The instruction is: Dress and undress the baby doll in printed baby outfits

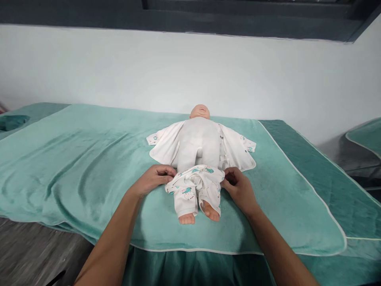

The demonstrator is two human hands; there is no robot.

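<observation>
A baby doll lies on its back, head toward the wall and feet toward me. Its white shirt is spread open on both sides, with the sleeves stretched outward. White printed baby pants cover the lower legs, their waistband bunched around knee height, and both bare feet stick out of the cuffs. My left hand pinches the waistband at its left edge. On the opposite edge, my right hand grips the waistband between thumb and fingers.
A light green blanket with pale edging lies under the doll, wrinkled on the left. Beneath it is a darker green bed cover. A white wall stands behind the bed. Grey flooring shows at lower left.
</observation>
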